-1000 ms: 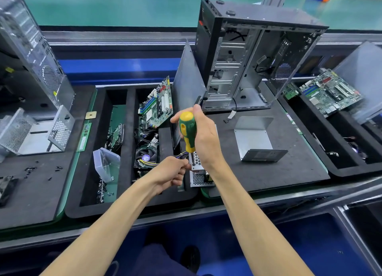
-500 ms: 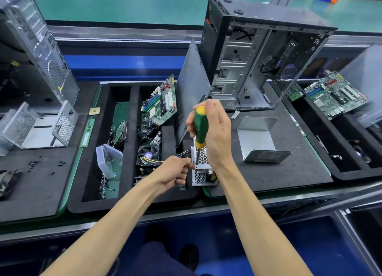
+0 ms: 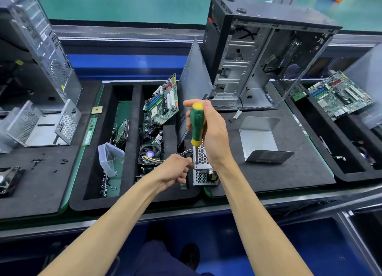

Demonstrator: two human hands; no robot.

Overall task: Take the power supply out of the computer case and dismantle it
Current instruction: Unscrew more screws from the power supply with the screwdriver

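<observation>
Power supply, the small silver perforated metal box (image 3: 201,164), sits out of the case on the near edge of the black foam mat (image 3: 289,172), well in front of the open black and silver computer case (image 3: 258,54) standing at the back. Right hand (image 3: 213,135) wraps curled fingers round the green and yellow screwdriver (image 3: 197,123), handle up, shaft dropping almost straight down onto the top left edge of the box. The tip itself is too small to make out, so whether it is seated in a screw I cannot tell. Left hand (image 3: 175,169) is right against the left side of the box, fingers curled in at the bundle of yellow and dark wires (image 3: 165,159) that runs out leftward from it; it looks like a steadying pinch, though exactly what the fingertips hold is hidden.

Relative to the box: the driver hand is directly above it, the bracing hand just left and touching, both equally close. The box seems to stand on end, long axis roughly upright and in line with the driver. My read is a cover screw is being worked, so the dismantling stage is under way. The coming turn depends on keeping that shaft in line with the box's upright face while the left hand stops it tipping
</observation>
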